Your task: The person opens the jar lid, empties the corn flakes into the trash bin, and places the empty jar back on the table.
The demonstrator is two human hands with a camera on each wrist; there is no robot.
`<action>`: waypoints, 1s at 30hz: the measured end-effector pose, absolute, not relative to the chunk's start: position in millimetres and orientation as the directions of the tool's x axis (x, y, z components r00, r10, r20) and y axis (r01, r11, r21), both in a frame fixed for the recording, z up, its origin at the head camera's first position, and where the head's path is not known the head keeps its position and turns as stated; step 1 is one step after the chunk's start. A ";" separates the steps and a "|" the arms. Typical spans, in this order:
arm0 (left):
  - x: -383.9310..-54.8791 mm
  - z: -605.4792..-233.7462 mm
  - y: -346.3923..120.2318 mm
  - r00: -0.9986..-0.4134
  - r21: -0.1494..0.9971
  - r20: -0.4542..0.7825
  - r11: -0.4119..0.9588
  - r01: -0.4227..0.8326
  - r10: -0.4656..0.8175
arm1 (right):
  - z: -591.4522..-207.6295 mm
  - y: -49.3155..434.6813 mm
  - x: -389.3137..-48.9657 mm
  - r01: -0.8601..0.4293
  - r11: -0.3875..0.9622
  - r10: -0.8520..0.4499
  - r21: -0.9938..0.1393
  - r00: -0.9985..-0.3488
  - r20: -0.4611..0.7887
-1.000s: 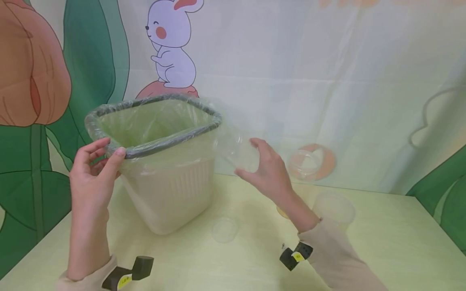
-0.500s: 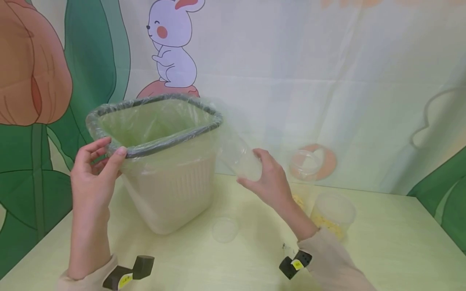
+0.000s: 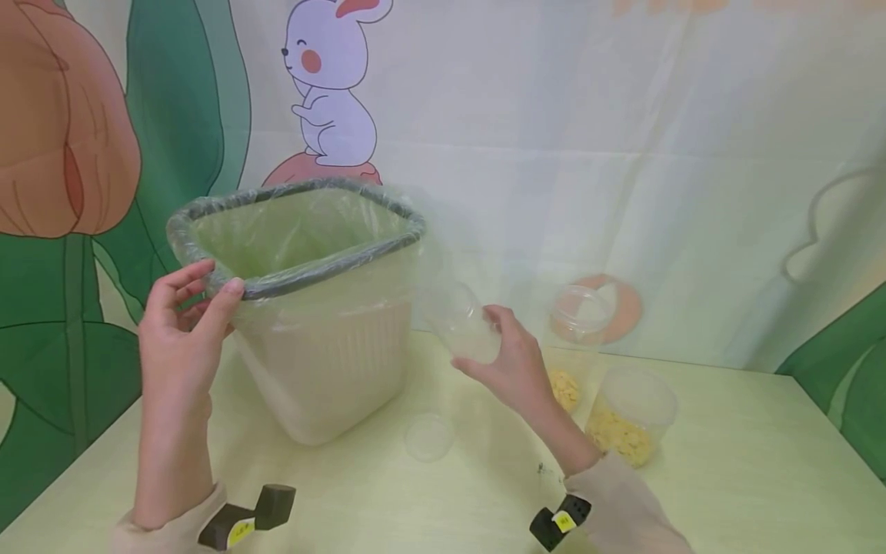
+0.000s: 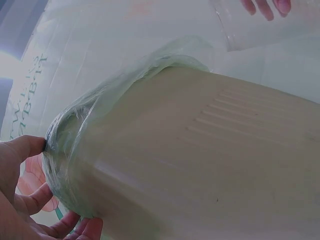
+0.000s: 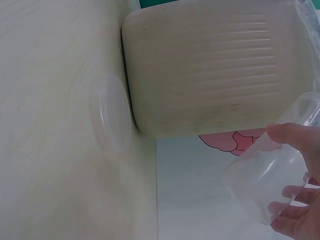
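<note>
1. Left hand [image 3: 181, 319] pinches the bin [image 3: 325, 362] rim; the left wrist view shows the liner [image 4: 80, 120] bunched under the thumb.
2. Bin tilts rightward, near the table [image 3: 727, 462] back edge.
3. Lid [image 3: 429, 437] lies in open table; the right wrist view shows it just beside the bin base.
4. Right hand [image 3: 512, 362] grips an empty cup [image 3: 462, 322], clear of the rim.
5. Two jars [image 3: 626, 419] stand right.

Glossy clear plastic jar [image 3: 462, 321], ribbed matt plastic bin [image 3: 325, 362], thin filmy liner [image 3: 291, 231].
</note>
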State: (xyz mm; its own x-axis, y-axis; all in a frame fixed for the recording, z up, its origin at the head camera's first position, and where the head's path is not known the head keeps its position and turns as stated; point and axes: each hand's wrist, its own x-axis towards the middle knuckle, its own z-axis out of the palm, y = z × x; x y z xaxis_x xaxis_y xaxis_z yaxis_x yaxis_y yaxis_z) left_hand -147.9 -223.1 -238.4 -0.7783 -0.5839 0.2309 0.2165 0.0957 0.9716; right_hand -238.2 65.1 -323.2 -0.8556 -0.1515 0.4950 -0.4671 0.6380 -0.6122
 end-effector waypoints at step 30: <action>-146.9 -237.8 -222.5 -0.779 0.974 0.224 0.107 0.200 -0.585 | -364.1 66.6 -236.9 -0.326 0.569 -0.100 -0.755 -0.939 0.330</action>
